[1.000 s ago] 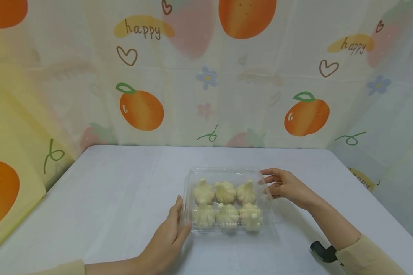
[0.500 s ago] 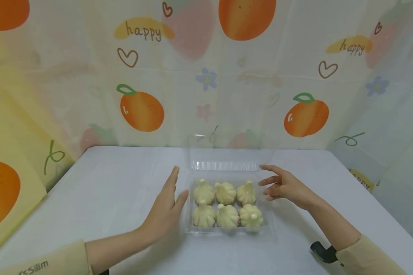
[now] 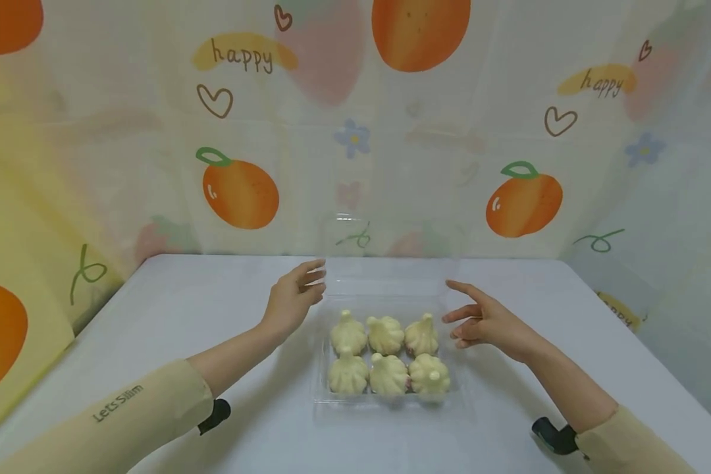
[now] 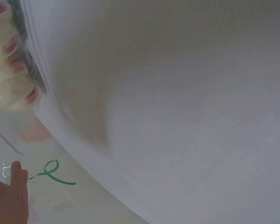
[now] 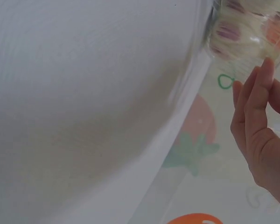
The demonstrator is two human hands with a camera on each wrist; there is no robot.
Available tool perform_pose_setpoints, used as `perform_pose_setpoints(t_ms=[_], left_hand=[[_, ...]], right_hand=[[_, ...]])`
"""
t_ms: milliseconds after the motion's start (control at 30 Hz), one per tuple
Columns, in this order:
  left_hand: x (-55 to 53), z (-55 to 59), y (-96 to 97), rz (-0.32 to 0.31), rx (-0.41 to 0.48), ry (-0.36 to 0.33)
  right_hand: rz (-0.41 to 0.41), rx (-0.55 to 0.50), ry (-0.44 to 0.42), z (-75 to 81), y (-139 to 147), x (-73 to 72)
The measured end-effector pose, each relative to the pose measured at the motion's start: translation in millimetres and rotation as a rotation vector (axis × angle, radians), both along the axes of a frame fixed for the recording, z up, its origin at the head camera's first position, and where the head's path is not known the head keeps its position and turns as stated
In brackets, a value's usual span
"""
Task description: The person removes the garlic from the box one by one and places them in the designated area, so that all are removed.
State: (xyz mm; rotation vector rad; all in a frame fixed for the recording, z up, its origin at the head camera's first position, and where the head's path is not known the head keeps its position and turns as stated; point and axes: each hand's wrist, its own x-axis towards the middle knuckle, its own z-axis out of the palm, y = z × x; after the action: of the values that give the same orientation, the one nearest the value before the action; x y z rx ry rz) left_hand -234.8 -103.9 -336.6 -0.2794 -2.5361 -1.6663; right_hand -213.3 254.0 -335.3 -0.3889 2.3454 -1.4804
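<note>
Low in the head view, toward six o'clock on the white table [image 3: 172, 309], can see a clear plastic box [image 3: 355, 399], filled with six garlic bulbs [image 3: 388, 374] in two rows of three. Toward twelve o'clock from the garlic, can make out the clear lid [image 3: 391, 258], raised along the box's far edge. At ten o'clock, just beside the lid, can see the left hand [image 3: 292, 297] — with fingers loosely bent and nothing in their grasp. At two o'clock, can see the right hand [image 3: 488, 322] — likewise relaxed and holding nothing, with forefinger stretched toward the lid. Cannot tell of either hand whether touching it. Past the table, can see a cloth [image 3: 403, 158] printed with oranges.
</note>
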Motion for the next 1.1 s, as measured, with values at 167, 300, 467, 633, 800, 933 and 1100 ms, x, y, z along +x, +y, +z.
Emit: perform_pose_setpoints(t_ms=[167,300,467,633,800,933,1100], left_hand=[[-8.3,0.9,3.2,0.07,0.04,-0.01],[-14.5,1.5,6.4,0.107,0.084,-0.031],[-21.1,0.0,11.1,0.134,0.108,-0.054],[-27.9,-1.5,11.9,0.143,0.111,-0.068],[-35.5,-3.8,11.2,0.137,0.096,-0.101],[-40.1,-5.4,10.4,0.138,0.07,-0.134],[-42.7,-5.4,7.3,0.144,0.101,-0.21]], right_hand=[[-0.009,0.004,-0.012,3.2,-1,-1.6],[-0.003,-0.006,-0.013,4.0,-1,-1.4],[0.001,-0.018,-0.01,3.0,-1,-0.8],[0.002,-0.018,-0.017,0.8,-1,-0.7],[0.014,-0.015,-0.018,-1.1,-1,-1.1],[0.014,-0.014,-0.021,-1.2,-1,-1.6],[0.012,-0.003,-0.028,-0.3,-1,-3.1]])
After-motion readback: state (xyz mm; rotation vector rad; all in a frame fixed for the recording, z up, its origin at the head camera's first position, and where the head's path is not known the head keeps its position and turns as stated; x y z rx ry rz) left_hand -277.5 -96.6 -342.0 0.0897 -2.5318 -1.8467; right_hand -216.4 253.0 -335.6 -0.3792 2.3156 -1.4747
